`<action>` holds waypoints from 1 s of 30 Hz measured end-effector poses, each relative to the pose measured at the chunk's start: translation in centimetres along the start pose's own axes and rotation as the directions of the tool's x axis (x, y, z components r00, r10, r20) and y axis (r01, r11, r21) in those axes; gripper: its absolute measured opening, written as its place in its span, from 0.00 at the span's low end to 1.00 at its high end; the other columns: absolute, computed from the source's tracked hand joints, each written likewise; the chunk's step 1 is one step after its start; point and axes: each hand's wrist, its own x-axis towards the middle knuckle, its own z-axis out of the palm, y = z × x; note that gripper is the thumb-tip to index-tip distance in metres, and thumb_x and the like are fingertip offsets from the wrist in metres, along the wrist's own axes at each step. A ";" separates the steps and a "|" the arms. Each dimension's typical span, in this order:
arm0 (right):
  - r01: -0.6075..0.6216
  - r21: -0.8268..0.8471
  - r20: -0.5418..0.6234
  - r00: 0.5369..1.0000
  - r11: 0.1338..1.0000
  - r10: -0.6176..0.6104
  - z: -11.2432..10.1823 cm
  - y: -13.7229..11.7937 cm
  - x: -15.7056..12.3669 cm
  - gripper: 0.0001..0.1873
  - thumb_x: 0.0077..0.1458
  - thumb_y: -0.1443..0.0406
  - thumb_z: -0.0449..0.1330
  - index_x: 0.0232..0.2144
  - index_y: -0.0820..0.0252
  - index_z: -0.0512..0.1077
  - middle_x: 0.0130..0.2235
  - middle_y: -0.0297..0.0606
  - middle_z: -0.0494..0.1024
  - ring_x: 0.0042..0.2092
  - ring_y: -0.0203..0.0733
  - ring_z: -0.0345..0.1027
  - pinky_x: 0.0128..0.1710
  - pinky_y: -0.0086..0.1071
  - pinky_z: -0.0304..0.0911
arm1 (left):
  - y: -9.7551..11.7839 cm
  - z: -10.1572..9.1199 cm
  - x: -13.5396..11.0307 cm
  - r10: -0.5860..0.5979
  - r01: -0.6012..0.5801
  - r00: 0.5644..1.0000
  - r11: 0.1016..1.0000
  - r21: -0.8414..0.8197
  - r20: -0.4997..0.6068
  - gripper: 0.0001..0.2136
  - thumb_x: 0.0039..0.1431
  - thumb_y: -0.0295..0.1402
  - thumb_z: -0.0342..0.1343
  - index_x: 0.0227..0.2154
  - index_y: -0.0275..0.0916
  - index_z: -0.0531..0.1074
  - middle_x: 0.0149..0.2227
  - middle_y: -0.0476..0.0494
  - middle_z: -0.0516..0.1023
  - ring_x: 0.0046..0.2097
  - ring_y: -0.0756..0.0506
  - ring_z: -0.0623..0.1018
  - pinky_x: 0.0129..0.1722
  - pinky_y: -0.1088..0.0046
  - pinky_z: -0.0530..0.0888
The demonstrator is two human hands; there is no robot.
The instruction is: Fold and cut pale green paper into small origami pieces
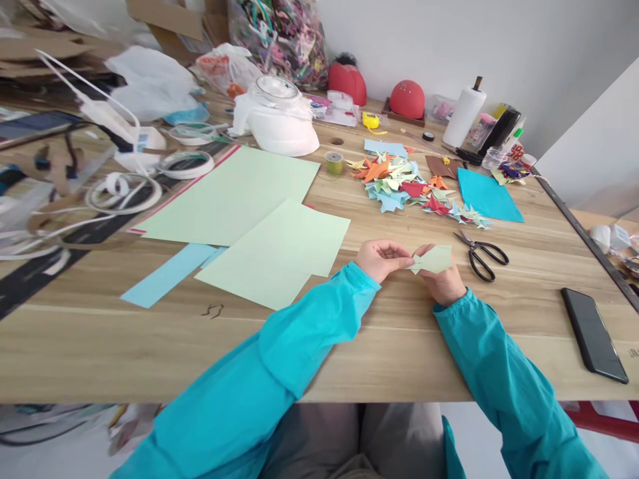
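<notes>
Pinching a folded paper (435, 259), our left hand (380, 258) grips its pointed left end while our right hand (443, 283) clamps the wider end. It lies crosswise between them, with scissors (482, 254) just to the right on the table (349, 346).

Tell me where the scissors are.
In the head view, the scissors lie on the table just right of the right hand, between the teal sheet and the phone.
</notes>
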 end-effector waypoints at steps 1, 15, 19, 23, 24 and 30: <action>-0.015 0.021 0.002 1.000 1.000 0.015 0.0 -0.1 0.0 0.11 0.29 0.70 0.65 0.21 0.58 0.68 0.24 0.29 0.69 0.26 0.34 0.60 0.27 0.29 0.56 | 0.0 0.0 0.0 -0.010 0.010 1.000 1.000 -0.019 0.003 0.12 0.27 0.32 0.69 0.18 0.33 0.73 0.19 0.48 0.75 0.23 0.52 0.73 0.27 0.74 0.72; -0.193 0.368 0.167 0.976 0.910 0.139 -1.4 -0.3 0.4 0.14 0.33 0.62 0.55 0.16 0.56 0.50 0.18 0.26 0.49 0.19 0.33 0.42 0.16 0.28 0.46 | 0.6 1.3 -1.8 -0.258 0.296 0.893 0.954 -0.049 0.370 0.18 0.32 0.43 0.67 0.20 0.31 0.75 0.20 0.42 0.76 0.20 0.49 0.74 0.22 0.71 0.73; -0.197 0.372 0.173 0.975 0.907 0.140 -1.0 -0.2 0.2 0.13 0.33 0.63 0.55 0.15 0.56 0.51 0.17 0.27 0.50 0.18 0.32 0.40 0.14 0.27 0.42 | 0.4 2.0 -2.5 -0.310 0.359 0.843 0.933 -0.031 0.439 0.19 0.34 0.44 0.66 0.21 0.30 0.75 0.21 0.39 0.77 0.20 0.47 0.75 0.22 0.70 0.74; -0.221 0.392 0.231 0.963 0.893 0.137 -0.8 -0.3 0.1 0.11 0.30 0.65 0.55 0.14 0.56 0.52 0.15 0.27 0.51 0.17 0.31 0.40 0.13 0.27 0.42 | 0.6 2.3 -3.1 -0.307 0.307 0.838 0.949 0.074 0.451 0.18 0.35 0.44 0.65 0.19 0.31 0.74 0.16 0.43 0.74 0.16 0.49 0.73 0.17 0.73 0.70; -0.229 0.395 0.239 0.961 0.890 0.141 -0.7 -0.3 0.1 0.10 0.30 0.65 0.54 0.14 0.56 0.52 0.15 0.27 0.52 0.17 0.31 0.40 0.13 0.27 0.42 | 0.7 2.3 -3.1 -0.289 0.265 0.853 0.957 0.116 0.434 0.17 0.36 0.43 0.65 0.17 0.32 0.73 0.15 0.45 0.73 0.15 0.50 0.71 0.16 0.75 0.68; -0.356 0.318 0.316 0.913 0.879 0.256 -0.5 -0.6 0.1 0.07 0.26 0.65 0.53 0.13 0.57 0.55 0.14 0.28 0.53 0.17 0.31 0.41 0.14 0.27 0.43 | 1.0 1.2 -1.8 -0.011 -0.003 0.996 0.987 0.161 0.091 0.15 0.40 0.41 0.62 0.13 0.35 0.68 0.09 0.53 0.64 0.12 0.56 0.62 0.13 0.79 0.59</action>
